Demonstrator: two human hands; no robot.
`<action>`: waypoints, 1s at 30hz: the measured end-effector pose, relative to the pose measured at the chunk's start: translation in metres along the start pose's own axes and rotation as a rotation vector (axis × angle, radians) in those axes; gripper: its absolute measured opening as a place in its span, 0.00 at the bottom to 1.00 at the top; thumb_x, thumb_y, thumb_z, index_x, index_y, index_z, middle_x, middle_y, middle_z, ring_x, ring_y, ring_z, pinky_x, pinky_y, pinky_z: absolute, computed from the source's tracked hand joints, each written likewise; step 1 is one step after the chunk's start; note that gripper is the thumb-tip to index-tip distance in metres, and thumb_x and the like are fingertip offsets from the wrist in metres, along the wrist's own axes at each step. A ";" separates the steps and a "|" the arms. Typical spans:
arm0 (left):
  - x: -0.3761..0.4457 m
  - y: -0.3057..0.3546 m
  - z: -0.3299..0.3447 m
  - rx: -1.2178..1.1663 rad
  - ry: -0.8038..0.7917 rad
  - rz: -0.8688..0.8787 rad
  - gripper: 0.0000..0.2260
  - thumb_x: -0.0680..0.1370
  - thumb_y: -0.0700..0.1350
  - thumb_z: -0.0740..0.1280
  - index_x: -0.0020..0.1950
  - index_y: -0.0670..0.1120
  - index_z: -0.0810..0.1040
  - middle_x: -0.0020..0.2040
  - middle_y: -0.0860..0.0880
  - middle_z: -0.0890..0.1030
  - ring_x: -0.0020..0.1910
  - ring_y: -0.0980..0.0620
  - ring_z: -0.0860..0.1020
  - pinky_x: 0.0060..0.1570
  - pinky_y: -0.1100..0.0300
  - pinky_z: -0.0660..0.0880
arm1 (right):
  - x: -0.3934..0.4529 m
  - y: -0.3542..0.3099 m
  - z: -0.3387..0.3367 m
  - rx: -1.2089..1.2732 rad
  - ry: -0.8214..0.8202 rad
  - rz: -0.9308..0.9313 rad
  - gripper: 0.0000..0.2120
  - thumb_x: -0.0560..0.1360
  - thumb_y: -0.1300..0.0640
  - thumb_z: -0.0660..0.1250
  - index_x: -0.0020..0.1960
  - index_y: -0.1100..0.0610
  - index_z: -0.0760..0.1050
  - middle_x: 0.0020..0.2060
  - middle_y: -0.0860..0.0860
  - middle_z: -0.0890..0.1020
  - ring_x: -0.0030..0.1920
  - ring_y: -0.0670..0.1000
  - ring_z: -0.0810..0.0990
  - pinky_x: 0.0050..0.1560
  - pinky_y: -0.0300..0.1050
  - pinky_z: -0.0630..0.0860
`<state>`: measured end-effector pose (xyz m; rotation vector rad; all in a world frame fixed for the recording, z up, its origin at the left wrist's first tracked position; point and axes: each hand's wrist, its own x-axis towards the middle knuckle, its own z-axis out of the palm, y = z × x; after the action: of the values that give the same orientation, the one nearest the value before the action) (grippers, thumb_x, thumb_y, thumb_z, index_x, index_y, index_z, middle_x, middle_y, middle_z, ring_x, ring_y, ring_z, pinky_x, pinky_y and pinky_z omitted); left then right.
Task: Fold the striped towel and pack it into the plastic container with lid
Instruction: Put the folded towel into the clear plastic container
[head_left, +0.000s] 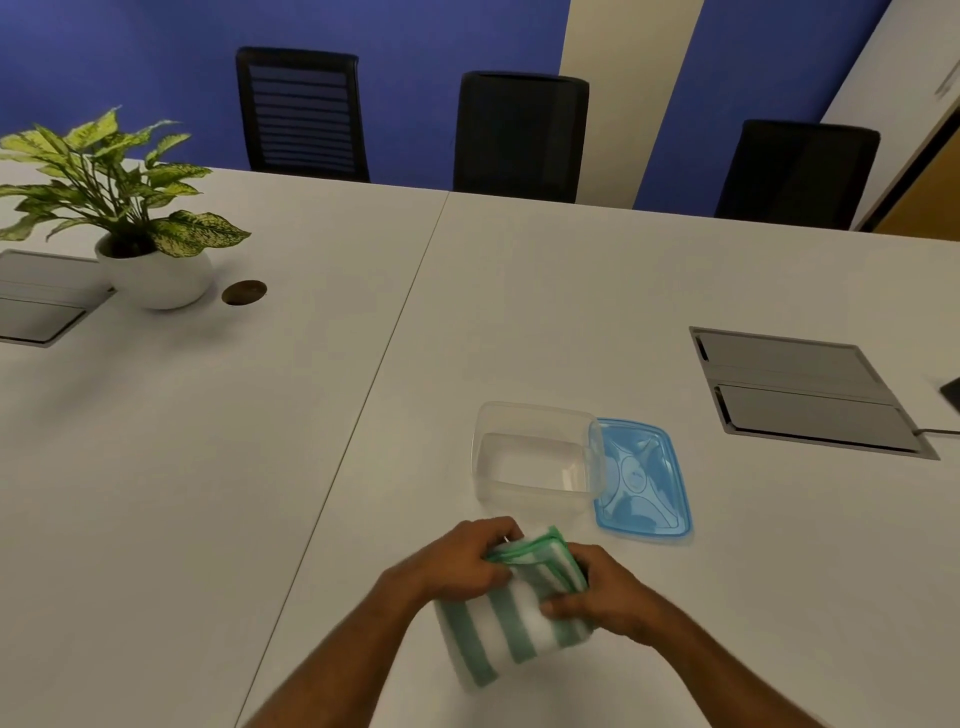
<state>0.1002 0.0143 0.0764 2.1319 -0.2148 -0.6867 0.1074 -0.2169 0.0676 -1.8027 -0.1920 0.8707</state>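
A potted plant (130, 208) stands near the far left corner of the counter (260, 441), well apart from the work area and not involved in the task.

Near the front edge of the counter, the left hand (462, 564) is closed over the left side of the towel (511, 623), fingers curled around the stacked green hems at its far end. The towel is a thick, multi-layer bundle with green and white stripes; its near end rests on the counter and its far end is raised. The right hand (597, 592) is closed on the right side of the bundle, thumb pressed on top.

The container (535, 457) sits open and empty just beyond the towel. The blue lid (644, 480) lies flat on the counter, its left edge tucked against the container's right wall.

Risks from this point:
- The bundle looks nearly as wide as the container opening. If it is lowered off-centre, a corner may catch on the rim and the layers may spread.
- The container is light. A push from the towel could slide it against the lid.
- Loosening either grip early would let the folds spring open.
- A bulging towel could stop the lid from seating.
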 end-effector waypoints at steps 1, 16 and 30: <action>0.002 0.001 -0.008 0.012 -0.029 -0.029 0.14 0.70 0.50 0.69 0.55 0.57 0.75 0.52 0.52 0.81 0.48 0.52 0.79 0.47 0.59 0.76 | -0.001 -0.001 -0.003 0.065 0.019 -0.006 0.22 0.66 0.62 0.79 0.59 0.50 0.82 0.53 0.54 0.87 0.54 0.54 0.85 0.53 0.50 0.83; 0.066 0.031 -0.072 -0.774 0.556 -0.279 0.23 0.69 0.39 0.75 0.60 0.47 0.69 0.51 0.42 0.81 0.47 0.45 0.83 0.39 0.51 0.84 | 0.065 -0.055 -0.079 0.419 0.532 0.213 0.12 0.70 0.67 0.63 0.50 0.58 0.79 0.43 0.58 0.82 0.42 0.58 0.80 0.41 0.50 0.77; 0.150 0.034 -0.064 -0.288 0.434 -0.491 0.12 0.76 0.40 0.62 0.55 0.41 0.81 0.54 0.42 0.82 0.52 0.43 0.81 0.44 0.58 0.76 | 0.135 -0.048 -0.088 -0.524 0.649 0.319 0.25 0.71 0.62 0.68 0.64 0.60 0.61 0.49 0.60 0.80 0.48 0.61 0.82 0.48 0.55 0.82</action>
<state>0.2635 -0.0199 0.0742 2.0013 0.6232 -0.4690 0.2737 -0.1933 0.0606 -2.5612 0.3234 0.4177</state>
